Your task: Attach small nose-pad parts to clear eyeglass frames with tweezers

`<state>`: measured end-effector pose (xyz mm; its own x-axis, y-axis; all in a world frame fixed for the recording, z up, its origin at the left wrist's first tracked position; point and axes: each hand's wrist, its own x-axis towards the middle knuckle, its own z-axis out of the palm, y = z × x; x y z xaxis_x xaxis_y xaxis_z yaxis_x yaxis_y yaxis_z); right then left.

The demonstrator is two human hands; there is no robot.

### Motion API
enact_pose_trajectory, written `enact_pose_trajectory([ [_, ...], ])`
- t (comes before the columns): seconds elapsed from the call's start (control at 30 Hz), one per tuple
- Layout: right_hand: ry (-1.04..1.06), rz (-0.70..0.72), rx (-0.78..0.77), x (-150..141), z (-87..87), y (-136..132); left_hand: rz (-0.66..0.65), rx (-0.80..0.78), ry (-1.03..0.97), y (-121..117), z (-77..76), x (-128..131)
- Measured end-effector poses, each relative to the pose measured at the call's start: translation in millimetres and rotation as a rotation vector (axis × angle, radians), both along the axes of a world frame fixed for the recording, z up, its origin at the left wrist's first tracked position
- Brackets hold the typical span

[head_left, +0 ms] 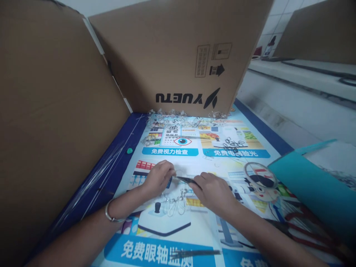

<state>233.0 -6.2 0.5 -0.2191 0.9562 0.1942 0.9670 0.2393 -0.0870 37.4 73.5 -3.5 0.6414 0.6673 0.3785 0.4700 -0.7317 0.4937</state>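
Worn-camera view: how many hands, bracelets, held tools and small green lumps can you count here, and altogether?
Hands: 2, left hand and right hand
Bracelet: 1, on the left wrist
Held tool: 1, in the right hand
Green lump: 1
Total: 5

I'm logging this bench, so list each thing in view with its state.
Left hand: closed, fingertips pinching thin wire
Right hand: closed around dark tool
Printed sheet: spread flat
Black loops: loosely heaped
Dark rods: lying together
Cardboard panel: upright, lettering upside down
Teal box: open, partly out of frame
Bracelet: worn, left wrist
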Motion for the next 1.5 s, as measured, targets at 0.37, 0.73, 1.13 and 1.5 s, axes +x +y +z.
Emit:
enact_pose_trajectory([
  [0.37, 0.074, 0.027, -0.012, 3.7, 1.0, -1.6, -0.084, -0.008, -0.070, 2.0, 2.3, -1.9],
  [0.73, -0.034, 0.108, 0.124, -0.1, 0.5, -2.9, -0.086, 0.047, -0.018, 0.8, 2.0, -0.7],
  [1.13, -0.052, 0.088, 0.096, -1.3, -1.6, -2.1, -0.097, 0.044, 0.017, 0.4, 1.0, 0.0],
  [1.5, 0.070, 0.012, -0.084, 2.9, 4.9, -2.2, -0.051, -0.006, -0.020, -0.8, -0.2, -0.7],
])
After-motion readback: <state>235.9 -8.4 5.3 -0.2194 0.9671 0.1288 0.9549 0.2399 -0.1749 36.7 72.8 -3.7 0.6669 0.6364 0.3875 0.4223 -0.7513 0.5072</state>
